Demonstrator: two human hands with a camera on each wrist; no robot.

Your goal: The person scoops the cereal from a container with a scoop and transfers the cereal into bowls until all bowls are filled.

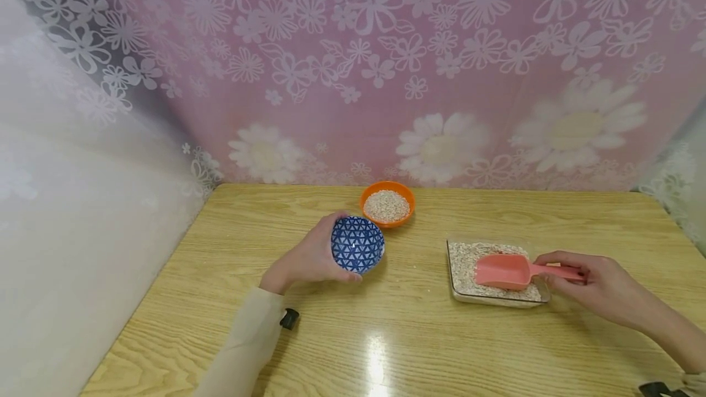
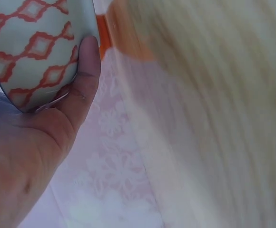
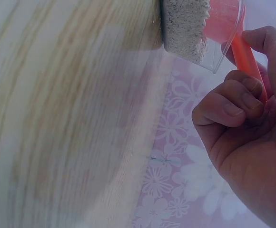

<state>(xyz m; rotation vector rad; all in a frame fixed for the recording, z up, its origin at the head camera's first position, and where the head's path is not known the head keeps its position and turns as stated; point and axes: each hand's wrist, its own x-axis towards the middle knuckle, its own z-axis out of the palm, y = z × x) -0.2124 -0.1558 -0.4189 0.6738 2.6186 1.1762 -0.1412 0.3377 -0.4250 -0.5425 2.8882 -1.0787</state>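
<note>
Gripping the pink scoop (image 1: pixel 504 271) by its handle, the right hand (image 1: pixel 603 287) is holding it over the clear oat tray (image 1: pixel 455 287); the left hand (image 1: pixel 309 259) is cupping the blue patterned bowl (image 1: pixel 357 244) near an orange bowl (image 1: pixel 387 204).

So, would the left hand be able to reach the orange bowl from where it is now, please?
Probably yes: the orange bowl sits just behind the blue bowl, but the left hand grips that bowl and must free itself first.

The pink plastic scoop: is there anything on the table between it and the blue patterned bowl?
Nothing visible. Only bare wooden table lies between the pink plastic scoop and the blue patterned bowl; the orange bowl stands behind that line.
</note>
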